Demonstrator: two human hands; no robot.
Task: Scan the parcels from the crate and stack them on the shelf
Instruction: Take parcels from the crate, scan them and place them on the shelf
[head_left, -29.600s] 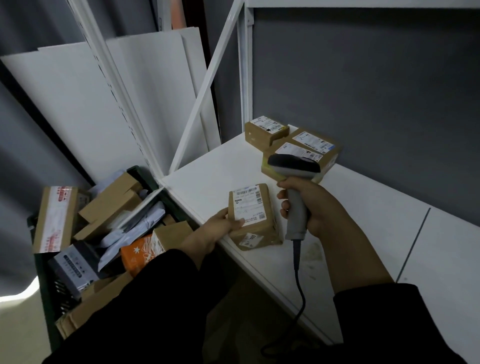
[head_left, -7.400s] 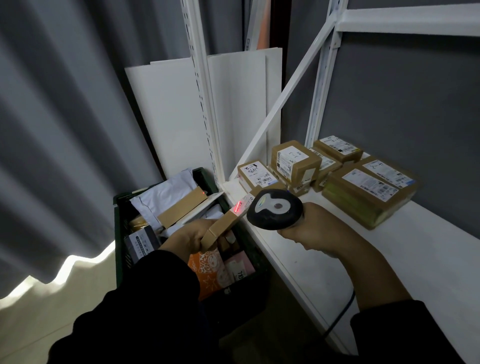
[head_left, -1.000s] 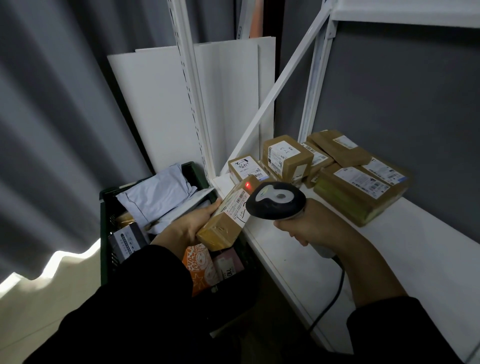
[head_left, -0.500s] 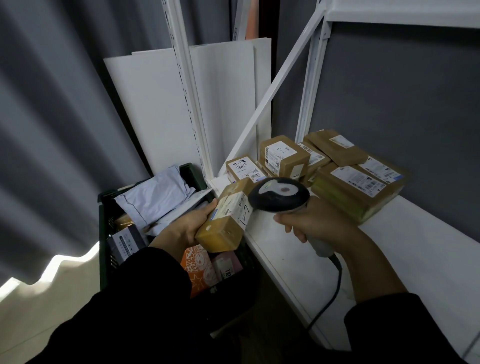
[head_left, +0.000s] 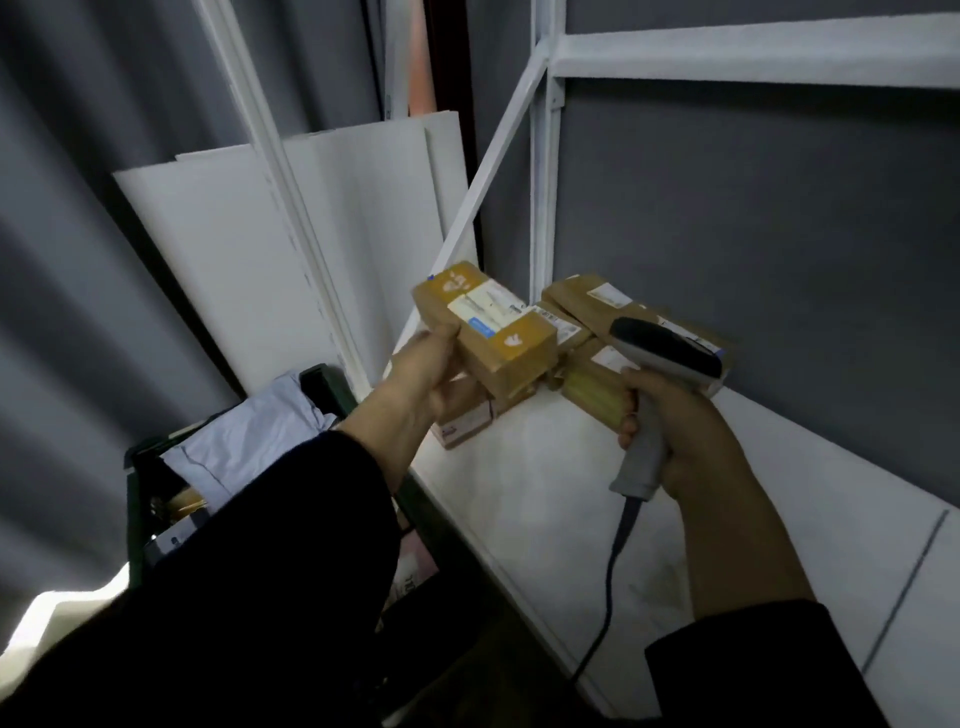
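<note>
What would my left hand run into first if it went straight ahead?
Probably the piled parcels on the shelf; the left hand aims its held box at them, though depth is unclear.

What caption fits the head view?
Left hand holds a brown cardboard parcel above the white shelf; right hand grips a grey scanner.

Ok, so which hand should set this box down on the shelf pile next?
Left, probably. The left hand grips the box, raised right by the pile on the shelf. The right hand is wrapped round the scanner, leaving no free fingers.
</note>
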